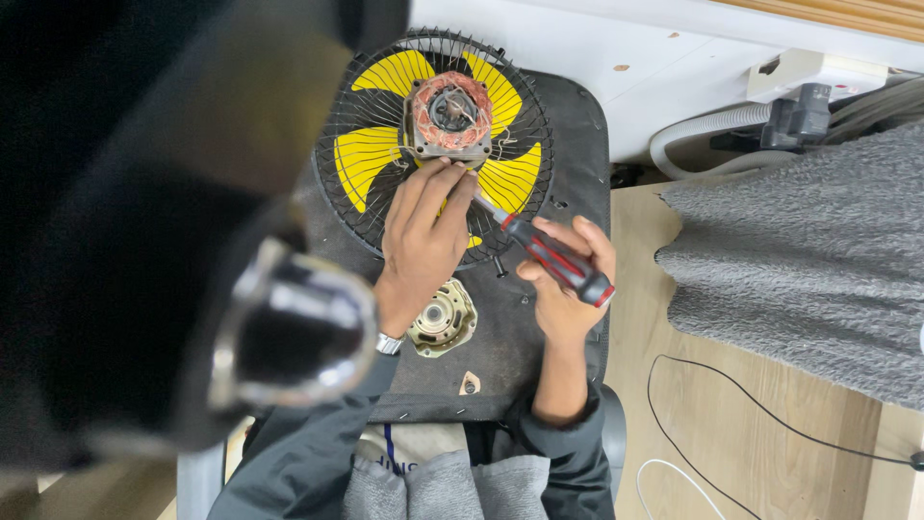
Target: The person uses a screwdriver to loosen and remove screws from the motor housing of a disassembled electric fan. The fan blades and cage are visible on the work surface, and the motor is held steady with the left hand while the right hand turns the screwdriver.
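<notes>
On a dark padded seat (568,125) that serves as the work surface lies a small fan, its black wire guard (346,207) face down with the yellow blades (371,159) showing through it. At the centre the motor (449,114) stands exposed, its copper windings bare, so the rear cover is already off. A round metal end cap (442,319) lies on the seat just below the guard, and a few loose screws (499,265) rest near it, which suggests part of the dismantling is done.

The left hand (421,241) lies on the guard, its fingertips pressed to the lower edge of the motor, steadying it rather than closing around anything. The right hand (568,279) is closed on a red and black screwdriver (553,258), whose shaft points up and left to the motor's lower corner, beside the left fingertips. Whether the tip sits in a screw cannot be told.

The motor is still seated in the guard with the blades in place, so its removal appears unfinished. A grey rug (808,250) and thin cables (731,414) lie on the wooden floor to the right.
</notes>
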